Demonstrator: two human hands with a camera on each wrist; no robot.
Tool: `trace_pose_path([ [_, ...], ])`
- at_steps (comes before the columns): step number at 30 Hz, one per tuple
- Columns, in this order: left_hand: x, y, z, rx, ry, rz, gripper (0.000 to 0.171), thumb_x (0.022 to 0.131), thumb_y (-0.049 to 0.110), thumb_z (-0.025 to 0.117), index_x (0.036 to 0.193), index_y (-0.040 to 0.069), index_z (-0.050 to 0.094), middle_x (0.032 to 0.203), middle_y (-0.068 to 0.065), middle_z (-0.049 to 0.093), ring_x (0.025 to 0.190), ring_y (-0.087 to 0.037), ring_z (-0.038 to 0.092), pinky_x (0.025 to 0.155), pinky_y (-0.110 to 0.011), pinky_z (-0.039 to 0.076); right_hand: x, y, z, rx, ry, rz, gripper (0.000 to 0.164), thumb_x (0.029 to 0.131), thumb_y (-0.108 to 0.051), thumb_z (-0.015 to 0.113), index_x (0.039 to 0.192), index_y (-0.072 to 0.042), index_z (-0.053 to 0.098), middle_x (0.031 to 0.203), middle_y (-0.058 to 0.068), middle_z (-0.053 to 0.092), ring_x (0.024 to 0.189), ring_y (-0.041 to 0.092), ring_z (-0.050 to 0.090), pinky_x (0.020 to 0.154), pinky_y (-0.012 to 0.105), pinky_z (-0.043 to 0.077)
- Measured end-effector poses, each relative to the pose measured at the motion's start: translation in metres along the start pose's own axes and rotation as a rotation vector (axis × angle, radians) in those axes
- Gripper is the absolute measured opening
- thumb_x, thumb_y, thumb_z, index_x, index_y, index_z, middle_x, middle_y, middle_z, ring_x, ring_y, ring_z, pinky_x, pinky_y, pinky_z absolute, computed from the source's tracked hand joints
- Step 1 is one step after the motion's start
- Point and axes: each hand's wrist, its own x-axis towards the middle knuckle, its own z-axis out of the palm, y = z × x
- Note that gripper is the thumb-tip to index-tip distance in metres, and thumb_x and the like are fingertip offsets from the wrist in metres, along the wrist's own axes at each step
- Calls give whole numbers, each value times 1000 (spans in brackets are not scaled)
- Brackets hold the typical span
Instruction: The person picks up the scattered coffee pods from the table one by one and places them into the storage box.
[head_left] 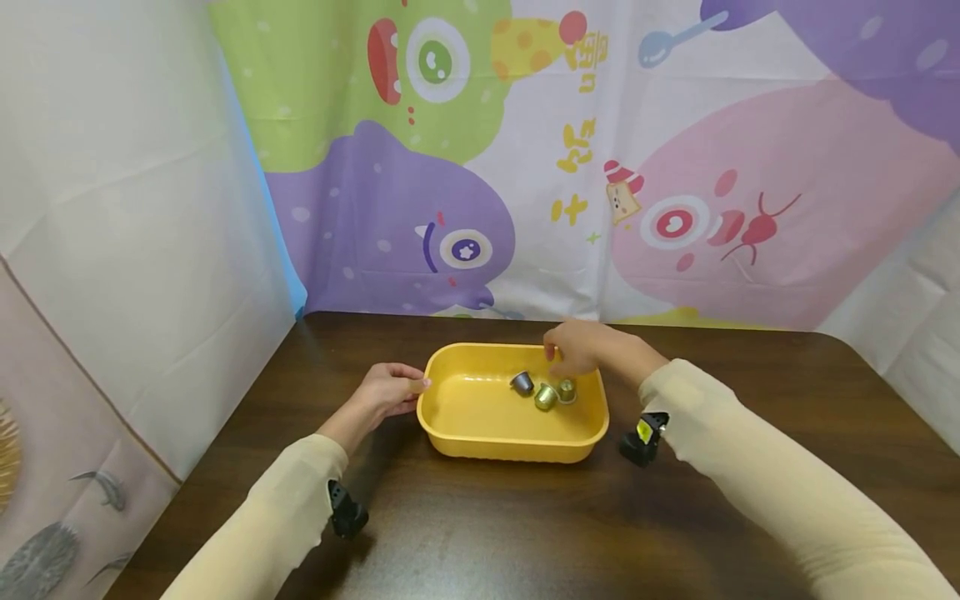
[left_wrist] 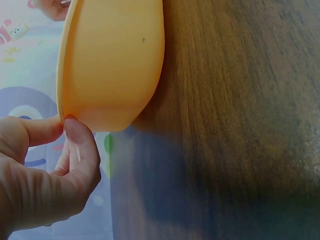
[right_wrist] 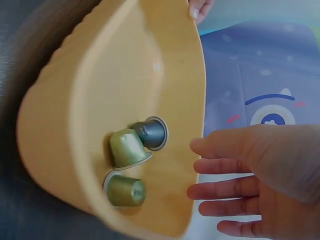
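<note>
A yellow plastic basin [head_left: 480, 421] stands on the table. Inside, toward its right end, lie a dark grey coffee capsule [head_left: 522, 383] and two green coffee capsules, one green capsule [right_wrist: 127, 149] against the grey one and another green capsule [right_wrist: 126, 191] nearer the end wall. My left hand [head_left: 387, 390] pinches the basin's left rim between thumb and fingers, as the left wrist view shows. Above the back right part of the rim is my right hand [head_left: 583, 346], its fingers [right_wrist: 225, 188] extended and spread, holding nothing.
A dark brown wooden table [head_left: 480, 533] reaches around the basin. Behind it hangs a printed cartoon curtain [head_left: 555, 167], and a white sheet [head_left: 135, 167] hangs at the left. Each wrist carries a small black camera [head_left: 347, 510].
</note>
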Motion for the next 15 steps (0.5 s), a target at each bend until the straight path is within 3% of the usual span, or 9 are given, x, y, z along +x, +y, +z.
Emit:
trace_pose_path([
  [5, 0, -1, 0, -10, -3, 10, 26, 91, 10, 64, 112, -5, 58, 92, -7, 56, 77, -13, 56, 73, -25, 58, -15, 5, 9, 55, 78, -20, 25, 88, -27, 67, 105, -9, 64, 93, 7, 64, 79, 18, 57, 71, 32, 49],
  [10, 0, -1, 1, -16, -9, 14, 27, 91, 10, 64, 112, -6, 58, 92, -7, 55, 77, -13, 56, 77, -28, 59, -33, 9, 22, 95, 214, -66, 25, 87, -26, 69, 104, -9, 64, 94, 9, 64, 82, 19, 56, 75, 36, 50],
  [15, 0, 0, 1, -9, -5, 6, 28, 91, 11, 64, 113, -5, 58, 96, -8, 55, 79, -14, 56, 80, -29, 59, -51, 12, 35, 114, 328, -69, 27, 85, -26, 72, 104, -10, 64, 94, 7, 64, 78, 16, 54, 71, 32, 49],
])
